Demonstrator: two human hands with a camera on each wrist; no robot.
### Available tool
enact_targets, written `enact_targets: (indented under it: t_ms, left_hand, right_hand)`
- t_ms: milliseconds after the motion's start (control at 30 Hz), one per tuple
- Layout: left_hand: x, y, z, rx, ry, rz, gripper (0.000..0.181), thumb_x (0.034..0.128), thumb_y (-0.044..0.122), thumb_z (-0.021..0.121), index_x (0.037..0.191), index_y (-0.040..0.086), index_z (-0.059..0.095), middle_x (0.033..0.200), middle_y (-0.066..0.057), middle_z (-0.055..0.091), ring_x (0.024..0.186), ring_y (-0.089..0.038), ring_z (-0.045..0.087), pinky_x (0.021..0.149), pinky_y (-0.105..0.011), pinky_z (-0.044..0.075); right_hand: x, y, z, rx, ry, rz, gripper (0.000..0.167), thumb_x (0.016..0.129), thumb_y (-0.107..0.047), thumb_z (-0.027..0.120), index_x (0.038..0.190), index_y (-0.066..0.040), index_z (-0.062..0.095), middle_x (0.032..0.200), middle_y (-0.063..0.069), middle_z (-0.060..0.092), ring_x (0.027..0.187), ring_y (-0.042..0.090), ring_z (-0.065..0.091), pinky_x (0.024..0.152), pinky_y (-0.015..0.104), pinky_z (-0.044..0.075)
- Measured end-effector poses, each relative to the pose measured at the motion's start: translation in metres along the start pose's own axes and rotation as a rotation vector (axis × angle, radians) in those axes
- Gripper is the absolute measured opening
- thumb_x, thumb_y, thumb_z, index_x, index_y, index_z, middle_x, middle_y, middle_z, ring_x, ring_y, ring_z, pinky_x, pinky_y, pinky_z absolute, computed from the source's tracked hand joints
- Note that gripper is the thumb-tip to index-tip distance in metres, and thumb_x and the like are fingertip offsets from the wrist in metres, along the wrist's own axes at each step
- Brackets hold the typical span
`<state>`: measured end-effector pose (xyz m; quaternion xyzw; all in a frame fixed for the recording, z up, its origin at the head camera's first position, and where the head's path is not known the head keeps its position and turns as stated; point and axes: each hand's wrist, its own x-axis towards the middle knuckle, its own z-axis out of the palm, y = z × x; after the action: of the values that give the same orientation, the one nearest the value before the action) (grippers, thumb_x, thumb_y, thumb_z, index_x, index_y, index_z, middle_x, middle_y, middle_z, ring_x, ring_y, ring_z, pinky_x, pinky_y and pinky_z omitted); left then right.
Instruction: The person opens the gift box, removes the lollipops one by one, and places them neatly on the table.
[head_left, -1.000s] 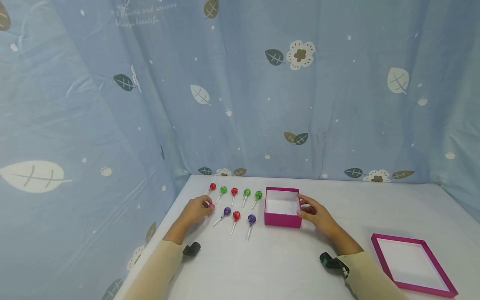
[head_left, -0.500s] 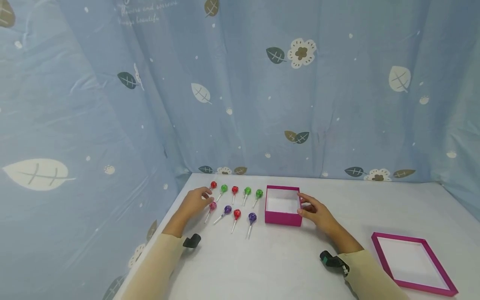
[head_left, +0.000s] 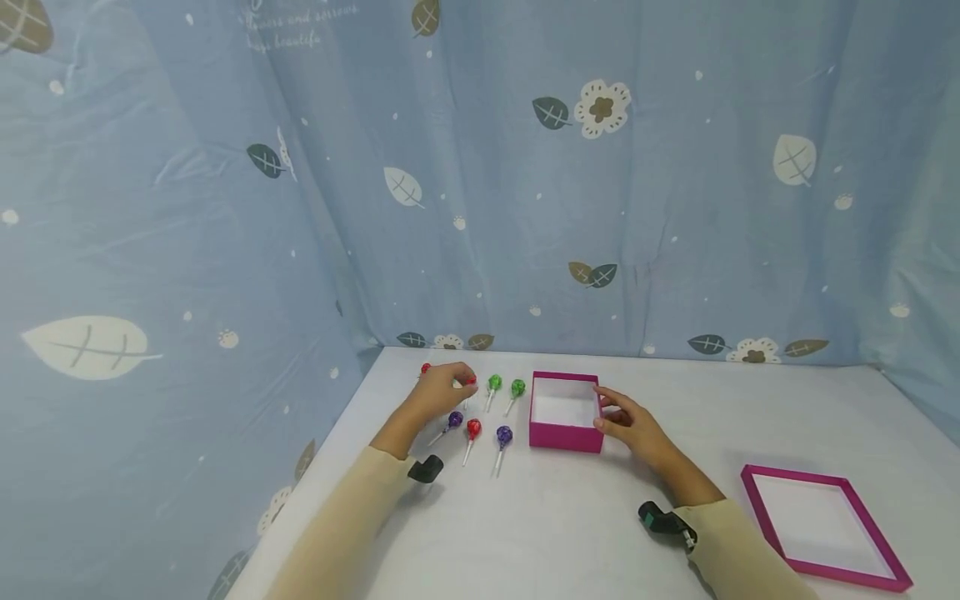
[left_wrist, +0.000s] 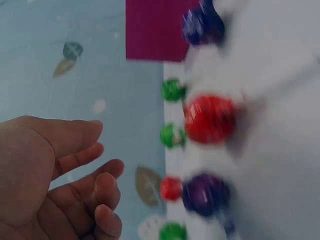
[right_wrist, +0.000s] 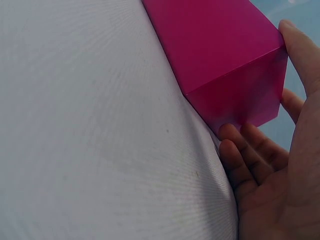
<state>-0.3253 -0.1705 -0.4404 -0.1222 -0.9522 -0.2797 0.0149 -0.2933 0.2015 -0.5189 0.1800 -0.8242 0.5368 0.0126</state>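
Note:
In the head view my left hand [head_left: 437,392] is over the left part of two rows of lollipops, its fingertips beside a red lollipop [head_left: 472,380]. The left wrist view shows that hand [left_wrist: 65,175] with thumb and fingers apart and nothing between them. Near it lie a purple lollipop [head_left: 454,419], another red lollipop [head_left: 473,428] and a green lollipop [head_left: 494,382]. A magenta box [head_left: 566,439] stands uncovered, white inside. My right hand [head_left: 630,425] touches its right side, thumb at the rim [right_wrist: 295,42], other fingers loosely bent against the wall. My left hand hides part of the rows.
A shallow magenta-rimmed lid [head_left: 821,518] lies with its white inside up at the right front of the white table [head_left: 570,533]. Another green lollipop [head_left: 517,388] and a purple lollipop [head_left: 504,437] lie left of the box. A blue patterned curtain [head_left: 487,208] borders the table behind and at left.
My left hand has let go of the pink lollipop and moved right to the red one in the back row. The pink lollipop is now hidden from view. My right hand stays at the box.

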Motion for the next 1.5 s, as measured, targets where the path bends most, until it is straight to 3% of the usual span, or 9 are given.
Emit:
enact_targets:
  t_ms: [400, 567, 800, 933, 1067, 1200, 1500]
  left_hand:
    - [0.018, 0.059, 0.027, 0.002, -0.085, 0.165, 0.024, 0.0953, 0.031, 0.063, 0.115, 0.017, 0.066, 0.098, 0.006, 0.064, 0.085, -0.012, 0.058, 0.071, -0.032, 0.050]
    - [0.021, 0.085, 0.036, -0.007, -0.108, 0.255, 0.026, 0.0957, 0.032, 0.063, 0.115, 0.015, 0.067, 0.098, 0.007, 0.064, 0.085, -0.009, 0.059, 0.069, -0.027, 0.049]
    - [0.027, 0.113, 0.052, 0.061, -0.151, 0.351, 0.026, 0.0940, 0.026, 0.066, 0.116, 0.013, 0.068, 0.095, 0.007, 0.065, 0.081, -0.007, 0.059, 0.068, -0.023, 0.049]
    - [0.029, 0.126, 0.063, 0.185, -0.218, 0.376, 0.026, 0.0920, 0.026, 0.069, 0.115, 0.014, 0.069, 0.094, 0.008, 0.068, 0.082, -0.005, 0.061, 0.073, -0.024, 0.050]
    - [0.030, 0.134, 0.072, 0.273, -0.323, 0.356, 0.025, 0.0893, 0.026, 0.072, 0.113, 0.017, 0.071, 0.090, 0.010, 0.068, 0.081, -0.003, 0.061, 0.073, -0.024, 0.050]
    - [0.033, 0.138, 0.078, 0.273, -0.440, 0.340, 0.023, 0.0881, 0.021, 0.074, 0.111, 0.019, 0.072, 0.094, 0.010, 0.067, 0.083, -0.004, 0.061, 0.075, -0.023, 0.050]
    - [0.051, 0.146, 0.086, 0.255, -0.585, 0.353, 0.024, 0.0895, 0.018, 0.069, 0.113, 0.022, 0.073, 0.110, 0.011, 0.065, 0.096, -0.005, 0.058, 0.085, -0.029, 0.049]
  right_hand:
    - [-0.004, -0.014, 0.000, 0.010, -0.009, 0.008, 0.062, 0.093, -0.019, 0.067, 0.148, -0.012, 0.041, 0.129, 0.019, 0.048, 0.105, 0.032, 0.056, 0.086, 0.039, 0.047]
    - [-0.002, -0.004, -0.001, 0.012, 0.007, 0.016, 0.063, 0.092, -0.021, 0.069, 0.148, -0.016, 0.041, 0.130, 0.016, 0.048, 0.104, 0.030, 0.056, 0.084, 0.037, 0.048]
    - [-0.007, -0.024, -0.005, 0.035, -0.011, -0.020, 0.061, 0.093, -0.014, 0.067, 0.146, -0.002, 0.040, 0.126, 0.025, 0.048, 0.099, 0.032, 0.058, 0.082, 0.032, 0.049]
    - [-0.013, -0.042, -0.007, 0.047, -0.034, -0.037, 0.061, 0.093, -0.013, 0.067, 0.145, 0.002, 0.040, 0.125, 0.030, 0.047, 0.098, 0.034, 0.058, 0.081, 0.030, 0.050]
    - [-0.014, -0.046, -0.006, 0.040, -0.041, -0.029, 0.061, 0.093, -0.015, 0.067, 0.146, 0.001, 0.040, 0.126, 0.029, 0.047, 0.099, 0.034, 0.058, 0.081, 0.030, 0.049]
    - [-0.014, -0.045, -0.005, 0.038, -0.041, -0.015, 0.062, 0.093, -0.017, 0.068, 0.146, -0.001, 0.040, 0.126, 0.026, 0.047, 0.099, 0.033, 0.058, 0.081, 0.030, 0.050]
    - [-0.013, -0.046, -0.008, 0.045, -0.034, -0.034, 0.061, 0.092, -0.013, 0.067, 0.145, 0.001, 0.040, 0.125, 0.026, 0.048, 0.099, 0.035, 0.058, 0.080, 0.030, 0.050]
